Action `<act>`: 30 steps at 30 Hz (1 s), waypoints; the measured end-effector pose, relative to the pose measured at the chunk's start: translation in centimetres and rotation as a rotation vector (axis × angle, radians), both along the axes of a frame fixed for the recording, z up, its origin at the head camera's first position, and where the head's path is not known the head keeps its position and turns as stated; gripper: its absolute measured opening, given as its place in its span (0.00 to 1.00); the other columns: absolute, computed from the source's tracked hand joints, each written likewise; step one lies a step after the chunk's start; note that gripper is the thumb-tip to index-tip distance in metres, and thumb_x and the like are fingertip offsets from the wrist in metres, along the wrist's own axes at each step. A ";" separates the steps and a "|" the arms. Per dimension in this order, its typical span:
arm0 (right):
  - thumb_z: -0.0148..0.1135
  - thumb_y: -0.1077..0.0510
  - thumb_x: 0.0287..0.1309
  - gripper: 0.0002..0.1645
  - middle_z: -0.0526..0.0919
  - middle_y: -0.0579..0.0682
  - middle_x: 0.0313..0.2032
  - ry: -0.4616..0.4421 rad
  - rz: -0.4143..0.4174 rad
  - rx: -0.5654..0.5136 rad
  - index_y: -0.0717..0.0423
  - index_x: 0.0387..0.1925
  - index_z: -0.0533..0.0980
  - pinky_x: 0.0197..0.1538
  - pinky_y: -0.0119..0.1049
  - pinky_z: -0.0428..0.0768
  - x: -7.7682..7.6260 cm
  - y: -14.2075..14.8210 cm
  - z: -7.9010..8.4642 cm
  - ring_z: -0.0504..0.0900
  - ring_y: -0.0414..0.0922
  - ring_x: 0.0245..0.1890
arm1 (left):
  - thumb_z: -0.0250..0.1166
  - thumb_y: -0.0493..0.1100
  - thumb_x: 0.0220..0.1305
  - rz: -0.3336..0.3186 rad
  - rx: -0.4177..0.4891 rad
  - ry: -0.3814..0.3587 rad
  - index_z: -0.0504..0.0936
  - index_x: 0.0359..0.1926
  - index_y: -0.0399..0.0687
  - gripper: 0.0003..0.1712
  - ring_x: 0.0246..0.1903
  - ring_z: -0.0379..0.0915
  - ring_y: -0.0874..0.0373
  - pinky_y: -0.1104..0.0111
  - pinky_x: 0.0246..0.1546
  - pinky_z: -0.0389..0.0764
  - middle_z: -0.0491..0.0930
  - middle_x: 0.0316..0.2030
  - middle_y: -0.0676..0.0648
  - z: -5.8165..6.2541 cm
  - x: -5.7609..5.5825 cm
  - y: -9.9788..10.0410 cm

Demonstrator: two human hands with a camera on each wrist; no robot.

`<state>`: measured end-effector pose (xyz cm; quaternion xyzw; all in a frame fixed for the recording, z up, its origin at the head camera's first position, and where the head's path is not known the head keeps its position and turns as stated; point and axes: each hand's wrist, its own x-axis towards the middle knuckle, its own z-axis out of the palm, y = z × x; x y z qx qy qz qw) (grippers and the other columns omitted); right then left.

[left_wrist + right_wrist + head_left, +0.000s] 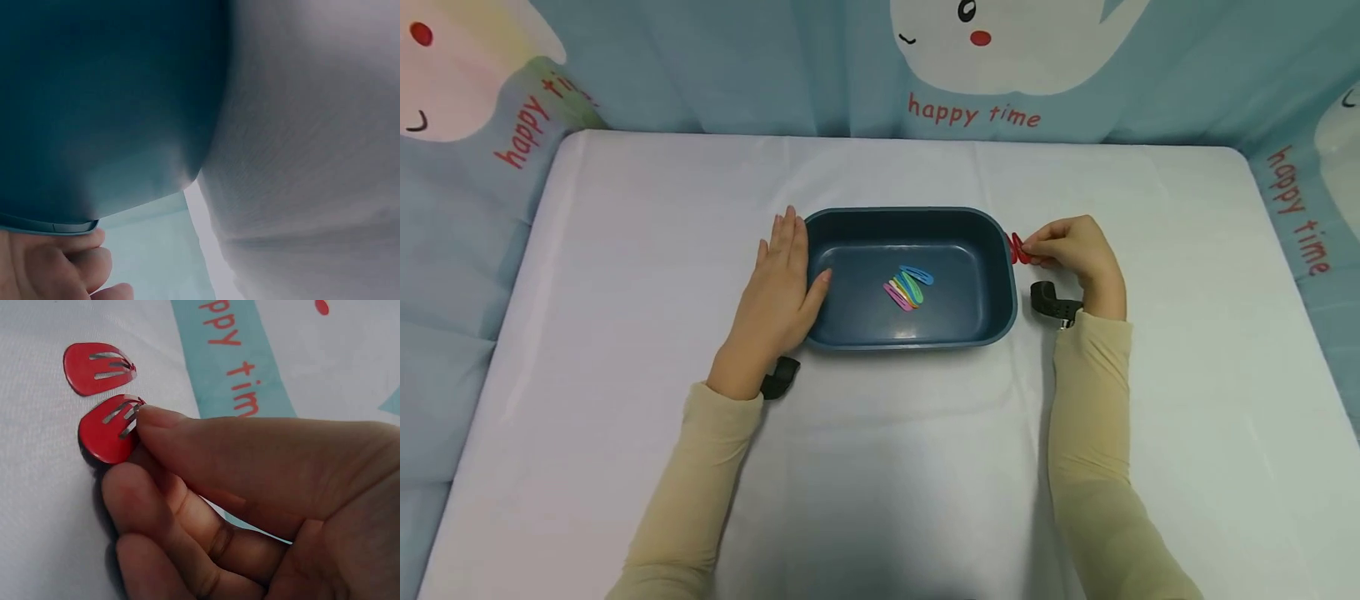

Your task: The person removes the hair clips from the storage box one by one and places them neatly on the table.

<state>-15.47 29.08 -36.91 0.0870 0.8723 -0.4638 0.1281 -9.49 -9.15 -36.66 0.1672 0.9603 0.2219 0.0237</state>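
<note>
My right hand [1078,254] pinches a red snap hair clip [109,428] between thumb and fingertips, just beyond the right end of a dark blue rectangular basin [912,343]. A second red hair clip [94,369] lies on the white cloth close by it. Against the basin's left side rests my left hand [778,292], fingers straight along the rim and thumb over the edge. Inside the basin is a small group of coloured hair clips [912,286] in pink, yellow, green and blue. The left wrist view has the basin's outer wall [112,112] and some curled-looking fingertips [94,269].
A white cloth [910,467] covers the table under everything. Blue curtains [737,67] with cartoon prints and red lettering hang along the back and sides. Black wrist camera mounts [780,377] sit at both wrists, the right one near the basin's right end.
</note>
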 end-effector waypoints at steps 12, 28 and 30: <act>0.67 0.60 0.55 0.11 0.81 0.40 0.18 -0.014 -0.016 0.024 0.68 0.32 0.82 0.28 0.27 0.77 -0.1 0.0 0.2 0.77 0.37 0.19 | 0.41 0.48 0.74 0.009 0.051 0.015 0.36 0.71 0.30 0.38 0.71 0.22 0.50 0.50 0.67 0.36 0.30 0.72 0.37 -0.2 0.4 -0.1; 0.66 0.60 0.55 0.09 0.83 0.40 0.21 -0.026 -0.046 -0.046 0.65 0.33 0.83 0.32 0.26 0.79 0.0 1.0 0.4 0.81 0.35 0.24 | 0.40 0.44 0.75 0.021 0.134 0.057 0.44 0.71 0.31 0.32 0.72 0.31 0.50 0.53 0.68 0.38 0.38 0.73 0.39 -0.5 0.1 -0.9; 0.67 0.59 0.55 0.09 0.83 0.39 0.20 -0.032 -0.045 -0.044 0.63 0.32 0.83 0.31 0.26 0.78 0.0 1.0 0.6 0.81 0.36 0.24 | 0.40 0.43 0.75 0.024 0.133 0.054 0.44 0.71 0.32 0.32 0.72 0.31 0.50 0.53 0.68 0.38 0.38 0.73 0.40 -0.6 0.1 -0.9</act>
